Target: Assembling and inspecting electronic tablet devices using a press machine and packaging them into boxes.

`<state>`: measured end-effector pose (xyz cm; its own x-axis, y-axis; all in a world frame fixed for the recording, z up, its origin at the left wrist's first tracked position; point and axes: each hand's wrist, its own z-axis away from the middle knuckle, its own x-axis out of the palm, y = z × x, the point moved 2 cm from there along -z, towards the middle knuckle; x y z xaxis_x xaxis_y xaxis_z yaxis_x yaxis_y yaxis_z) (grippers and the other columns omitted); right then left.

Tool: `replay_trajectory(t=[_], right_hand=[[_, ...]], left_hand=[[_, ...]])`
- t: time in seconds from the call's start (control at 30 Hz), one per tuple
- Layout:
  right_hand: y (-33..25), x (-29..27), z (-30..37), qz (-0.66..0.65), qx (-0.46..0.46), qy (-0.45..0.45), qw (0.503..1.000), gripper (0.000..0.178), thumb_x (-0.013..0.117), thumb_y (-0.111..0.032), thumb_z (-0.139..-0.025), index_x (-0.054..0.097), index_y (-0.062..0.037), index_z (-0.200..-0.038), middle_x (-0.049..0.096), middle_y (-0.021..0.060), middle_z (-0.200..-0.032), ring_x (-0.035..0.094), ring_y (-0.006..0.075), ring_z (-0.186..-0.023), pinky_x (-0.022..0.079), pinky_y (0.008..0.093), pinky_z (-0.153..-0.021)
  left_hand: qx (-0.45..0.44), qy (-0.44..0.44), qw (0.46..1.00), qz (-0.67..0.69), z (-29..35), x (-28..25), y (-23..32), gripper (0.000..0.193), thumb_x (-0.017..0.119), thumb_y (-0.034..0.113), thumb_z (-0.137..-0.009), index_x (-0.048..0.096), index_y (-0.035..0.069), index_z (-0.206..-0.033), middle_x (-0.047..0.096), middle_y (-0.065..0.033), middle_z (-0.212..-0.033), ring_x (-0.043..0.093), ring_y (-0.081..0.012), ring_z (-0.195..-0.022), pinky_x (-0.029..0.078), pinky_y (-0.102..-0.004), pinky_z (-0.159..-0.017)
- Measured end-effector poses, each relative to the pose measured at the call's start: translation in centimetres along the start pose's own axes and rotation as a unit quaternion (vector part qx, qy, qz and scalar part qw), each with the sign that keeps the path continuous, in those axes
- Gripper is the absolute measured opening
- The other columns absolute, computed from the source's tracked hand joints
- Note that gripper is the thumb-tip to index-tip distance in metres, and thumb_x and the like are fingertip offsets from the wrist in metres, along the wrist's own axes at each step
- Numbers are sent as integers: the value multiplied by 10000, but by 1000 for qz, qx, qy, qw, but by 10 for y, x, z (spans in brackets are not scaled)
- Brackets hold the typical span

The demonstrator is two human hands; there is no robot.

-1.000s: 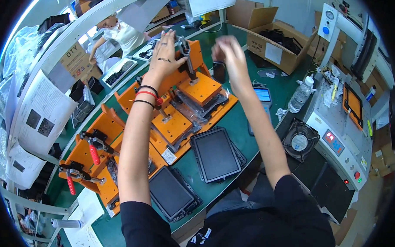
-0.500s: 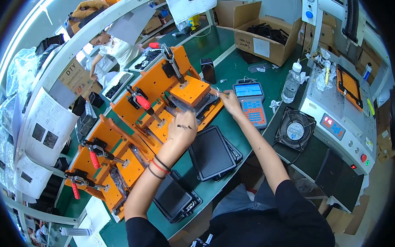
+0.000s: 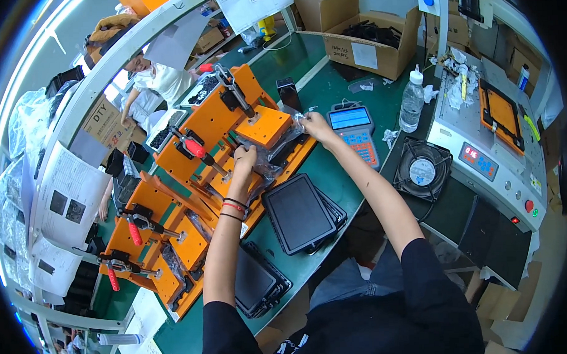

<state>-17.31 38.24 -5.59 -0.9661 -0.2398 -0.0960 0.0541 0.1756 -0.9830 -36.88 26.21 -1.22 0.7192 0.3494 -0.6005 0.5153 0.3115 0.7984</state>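
Note:
Crinkled clear plastic film (image 3: 269, 168) lies along a dark flat part beneath the raised orange plate (image 3: 264, 128) of a clamp fixture (image 3: 195, 139). My right hand (image 3: 317, 126) pinches the film's far right end beside that plate. At the film's left end, my left hand (image 3: 243, 161) is closed on it, fingertips partly hidden. Red-handled toggle clamps (image 3: 195, 147) stand along the fixtures, and a second orange fixture (image 3: 150, 244) to the left holds more film-covered parts. Nearer me, black framed tablet-like panels (image 3: 300, 214) lie stacked on the green table, with another stack (image 3: 256, 281) beside my left forearm.
A handheld keypad device (image 3: 355, 140), a clear bottle (image 3: 412, 104) and a fan (image 3: 422, 171) are at right, before a grey machine (image 3: 482, 139). An open carton (image 3: 366, 46) stands at the back. A co-worker (image 3: 161, 81) sits beyond the fixtures.
My left hand has shifted left and away from me, from above the film to its left end. My right hand stays at the film's right end. The whole view has shifted slightly.

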Motion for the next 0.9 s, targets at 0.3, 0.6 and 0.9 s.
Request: replay_trajectory(t=[0.3,0.6,0.9], right_hand=[[0,-6,-6,70,-27,21,997,208,518,-175,-846,540,29,-874,574,77,-758,541,124,-647,431,251,-571],[6,-11,3,92,-42,84,991,229,446,-225,-880,506,-3,-883,564,81,-817,549,177,-791,438,299,-678],[19,0,59,28,9,143,989,233,494,-198,-854,464,8,-957,546,91,-828,566,148,-726,471,255,-638]], left_hand=[[-123,-55,897,421,8,8,-5,94,452,131,-838,445,61,-775,374,-9,-695,361,-129,-607,330,-279,-548],[-147,-52,877,454,16,16,16,136,430,140,-872,467,11,-895,501,-67,-770,488,-155,-702,429,-312,-640],[-167,-74,854,487,12,8,10,235,387,155,-887,399,-15,-1049,456,-152,-1038,479,-271,-999,430,-432,-862]])
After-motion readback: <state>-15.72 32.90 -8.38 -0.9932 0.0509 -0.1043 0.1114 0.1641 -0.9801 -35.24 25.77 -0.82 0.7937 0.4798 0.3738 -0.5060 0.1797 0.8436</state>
